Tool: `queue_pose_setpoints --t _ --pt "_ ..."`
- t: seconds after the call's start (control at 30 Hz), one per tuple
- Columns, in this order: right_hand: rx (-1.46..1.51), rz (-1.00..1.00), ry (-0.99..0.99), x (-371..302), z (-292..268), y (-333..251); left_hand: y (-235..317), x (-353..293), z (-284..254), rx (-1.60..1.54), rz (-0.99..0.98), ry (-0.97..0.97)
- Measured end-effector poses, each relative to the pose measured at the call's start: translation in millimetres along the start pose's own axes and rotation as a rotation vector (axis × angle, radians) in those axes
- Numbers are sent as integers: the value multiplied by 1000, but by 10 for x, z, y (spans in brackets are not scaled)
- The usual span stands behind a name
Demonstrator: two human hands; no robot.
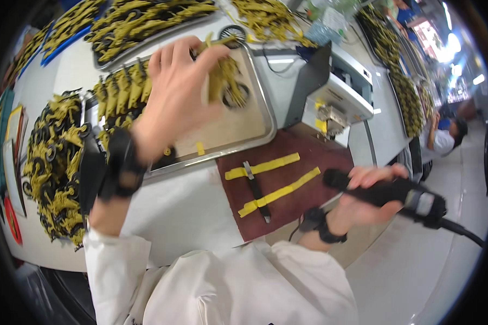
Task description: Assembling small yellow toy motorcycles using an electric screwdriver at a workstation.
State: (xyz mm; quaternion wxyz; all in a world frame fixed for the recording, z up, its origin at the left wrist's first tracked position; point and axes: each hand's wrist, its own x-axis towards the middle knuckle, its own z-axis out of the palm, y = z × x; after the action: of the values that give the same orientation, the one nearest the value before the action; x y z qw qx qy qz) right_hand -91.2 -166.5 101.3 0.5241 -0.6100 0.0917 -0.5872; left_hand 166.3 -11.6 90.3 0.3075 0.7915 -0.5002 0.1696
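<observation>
My left hand [180,89] is over a metal tray [200,132], slightly blurred, with thumb and fingers spread. Just beside its fingers lies a yellow part with black spoked wheels [235,96], like a small toy bicycle; the hand partly hides it, and no firm grip shows. My right hand [366,189] is wrapped around a black corded electric screwdriver [417,201], off the right side of a dark red mat [287,181]. On this mat, a dark bar with a metal end [256,189] lies across two yellow tape strips.
Yellow-and-black parts stand in a row [119,92] in the tray's left side. A heap of similar parts [57,168] covers the left table. Fuller trays [146,24] sit behind. A grey-white machine [344,89] stands right of the tray. Another person [444,135] sits far right.
</observation>
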Motion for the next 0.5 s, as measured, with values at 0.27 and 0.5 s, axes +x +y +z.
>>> queue_pose_setpoints --t 0.27,0.5 --pt "-176 -88 80 681 338 353 1075 -1035 593 -359 -48 -421" --pt "-21 140 -61 232 247 111 1028 -1170 623 -318 19 -462"
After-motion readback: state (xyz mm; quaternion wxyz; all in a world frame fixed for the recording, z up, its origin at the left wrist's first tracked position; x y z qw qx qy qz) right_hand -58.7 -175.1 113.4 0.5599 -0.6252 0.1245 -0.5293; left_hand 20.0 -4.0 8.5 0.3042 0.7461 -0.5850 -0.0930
